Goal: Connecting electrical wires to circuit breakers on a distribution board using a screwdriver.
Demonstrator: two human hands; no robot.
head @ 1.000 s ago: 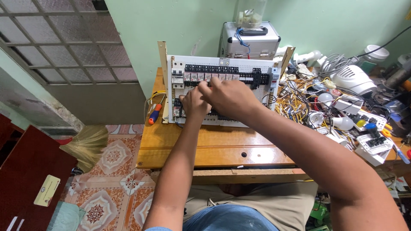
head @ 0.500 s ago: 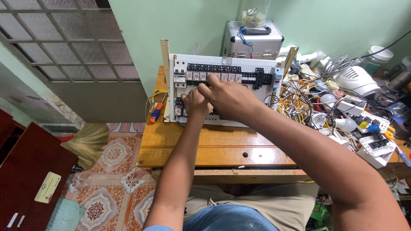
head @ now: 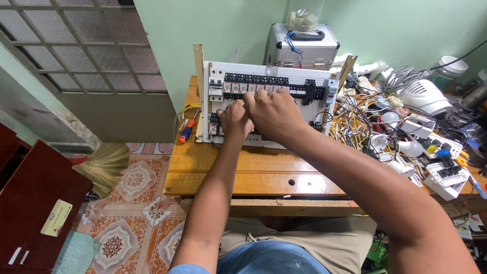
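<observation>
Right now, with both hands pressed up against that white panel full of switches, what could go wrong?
Both hands, left hand and right hand, work close together on the wiring panel, hiding what the fingers touch, so a slip may go unseen. The panel leans upright on the wooden table, so pushing might tip it back. The tangle of loose wires beside it could snag the right forearm. The screwdriver lies near the table's left edge and could roll off.
</observation>
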